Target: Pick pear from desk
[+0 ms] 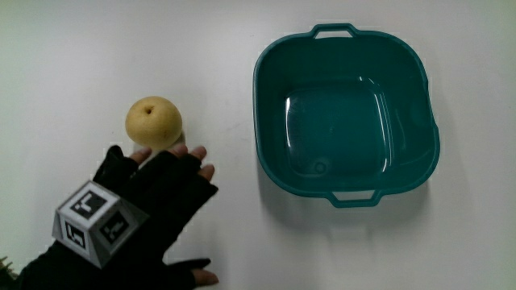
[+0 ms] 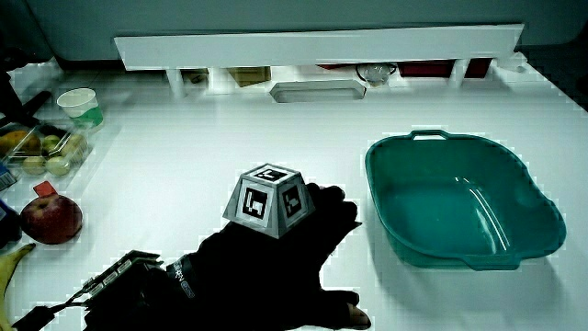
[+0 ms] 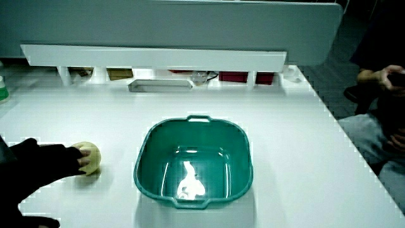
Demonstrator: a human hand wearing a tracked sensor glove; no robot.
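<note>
A round yellow pear (image 1: 153,121) rests on the white desk beside an empty teal basin (image 1: 347,34). The hand (image 1: 165,176) lies flat on the desk just nearer to the person than the pear. Its fingers are spread and the bare fingertips (image 1: 198,152) reach the pear's near side, holding nothing. A patterned cube (image 1: 98,221) sits on the hand's back. In a side view the pear (image 3: 90,158) shows at the tips of the hand (image 3: 44,164). In a side view the hand (image 2: 285,248) and the cube (image 2: 269,199) hide the pear.
The basin (image 2: 459,207) (image 3: 193,168) has two handles. A red apple (image 2: 50,221), a banana (image 2: 9,271), a cup (image 2: 81,103) and a box of fruit (image 2: 41,147) stand near the table's edge. A pale tray (image 2: 317,89) lies by the low partition (image 2: 322,44).
</note>
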